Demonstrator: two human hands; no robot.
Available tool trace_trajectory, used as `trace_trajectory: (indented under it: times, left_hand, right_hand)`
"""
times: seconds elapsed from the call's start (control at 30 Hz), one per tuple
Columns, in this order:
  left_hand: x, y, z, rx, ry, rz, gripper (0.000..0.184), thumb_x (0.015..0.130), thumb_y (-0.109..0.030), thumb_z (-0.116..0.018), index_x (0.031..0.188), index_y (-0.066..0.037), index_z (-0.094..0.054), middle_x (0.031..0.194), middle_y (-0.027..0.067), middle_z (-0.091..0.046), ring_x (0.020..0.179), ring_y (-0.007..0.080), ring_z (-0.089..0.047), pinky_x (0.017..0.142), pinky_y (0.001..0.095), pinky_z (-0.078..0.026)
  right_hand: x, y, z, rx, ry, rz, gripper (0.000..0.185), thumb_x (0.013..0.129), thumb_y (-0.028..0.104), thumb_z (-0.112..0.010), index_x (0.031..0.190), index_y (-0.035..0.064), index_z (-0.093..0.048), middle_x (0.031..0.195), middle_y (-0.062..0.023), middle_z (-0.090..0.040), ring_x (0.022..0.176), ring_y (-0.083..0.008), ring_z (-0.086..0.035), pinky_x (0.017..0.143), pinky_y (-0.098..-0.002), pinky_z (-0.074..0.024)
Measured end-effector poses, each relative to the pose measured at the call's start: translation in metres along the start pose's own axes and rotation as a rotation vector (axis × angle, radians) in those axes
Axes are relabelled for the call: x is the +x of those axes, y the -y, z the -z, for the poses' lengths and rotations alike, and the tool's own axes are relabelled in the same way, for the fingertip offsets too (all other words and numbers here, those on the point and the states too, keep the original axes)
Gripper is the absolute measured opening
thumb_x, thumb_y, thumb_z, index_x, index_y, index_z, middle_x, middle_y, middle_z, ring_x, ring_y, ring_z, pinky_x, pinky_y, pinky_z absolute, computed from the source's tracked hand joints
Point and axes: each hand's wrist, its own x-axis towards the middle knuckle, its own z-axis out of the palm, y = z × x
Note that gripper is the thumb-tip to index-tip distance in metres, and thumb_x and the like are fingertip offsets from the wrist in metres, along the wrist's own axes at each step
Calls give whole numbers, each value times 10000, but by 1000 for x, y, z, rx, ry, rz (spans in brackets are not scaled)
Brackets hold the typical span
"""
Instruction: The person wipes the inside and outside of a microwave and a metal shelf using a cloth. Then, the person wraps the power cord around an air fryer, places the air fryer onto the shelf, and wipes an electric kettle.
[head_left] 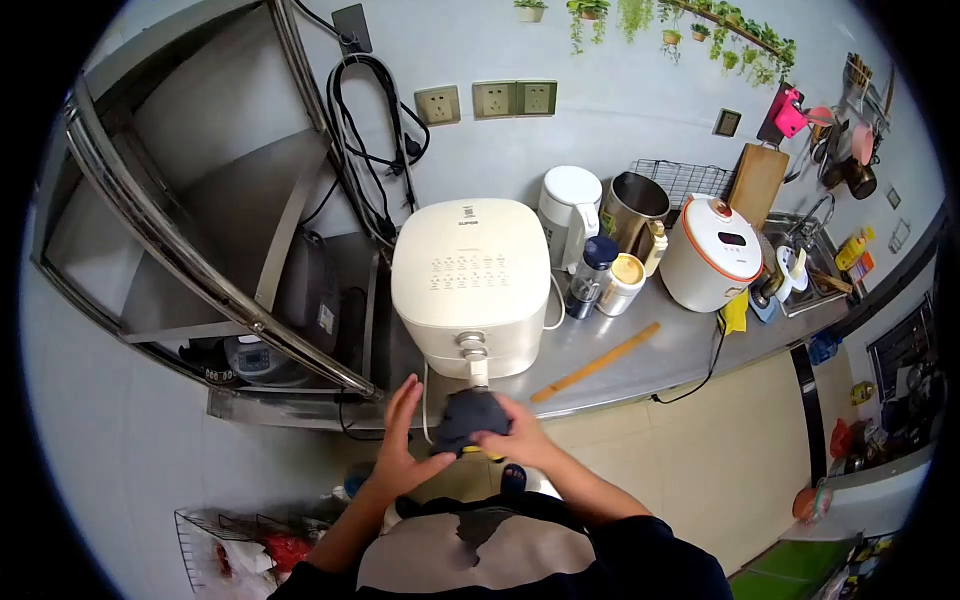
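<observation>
A dark grey cloth is bunched up in my right hand, whose fingers and thumb close on it. A bit of yellow shows at its lower edge; I cannot tell whether that belongs to the cloth. Just left of it, my left hand has its thumb and fingers spread, with the thumb tip close to the cloth. Directly beyond the hands stands a cream-white air fryer near the counter's front edge. Its handle points toward me, and the cloth hides the handle's end.
On the steel counter lies a wooden stick. Behind it are a white kettle, a steel pot, two jars and a rice cooker. A metal shelf rack rises at the left. The sink is far right.
</observation>
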Motion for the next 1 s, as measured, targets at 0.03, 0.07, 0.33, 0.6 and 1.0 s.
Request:
trace_trajectory:
  times: [0.03, 0.07, 0.33, 0.6, 1.0]
  left_hand:
    - [-3, 2, -8, -120, 37, 80, 780, 710, -225, -718, 1360, -29, -333, 1367, 158, -357, 1277, 290, -307, 1002, 418, -310]
    - [-6, 6, -17, -240, 74, 159, 823, 697, -236, -737, 1377, -44, -314, 1385, 157, -326, 1282, 290, -301, 1001, 418, -311]
    - [-14, 67, -69, -325, -50, 502, 713, 776, -163, -695, 1368, -34, -319, 1318, 156, -415, 1143, 234, -471, 876, 345, -425]
    - [-24, 130, -77, -195, -48, 613, 693, 786, -184, -682, 1351, 3, -326, 1264, 188, -461, 1110, 254, -502, 882, 351, -427]
    - [-7, 238, -107, 273, 270, 767, 640, 751, -293, -642, 1285, -41, -395, 1127, 252, -554, 1026, 395, -546, 893, 454, -434]
  right_hand:
    - [-10, 0, 22, -82, -67, 65, 474, 727, 64, -673, 1167, 3, -506, 975, -34, -599, 860, -96, -545, 783, -260, -453]
    - [-19, -2, 47, -165, -134, 132, 462, 727, 79, -660, 1157, -4, -512, 969, -45, -609, 827, -100, -561, 756, -258, -466]
    - [-46, -28, 226, -419, -945, 43, 347, 718, 95, -618, 1038, -31, -571, 908, -86, -615, 807, -166, -578, 740, -289, -469]
    - [-6, -57, 235, -1445, -1299, -290, 638, 740, 266, -683, 1248, -25, -428, 1285, -232, -420, 1162, -359, -441, 952, -381, -373]
    - [20, -71, 140, -790, -770, 102, 341, 838, 51, -552, 1168, -27, -513, 1028, -160, -602, 824, -194, -613, 720, -293, -491]
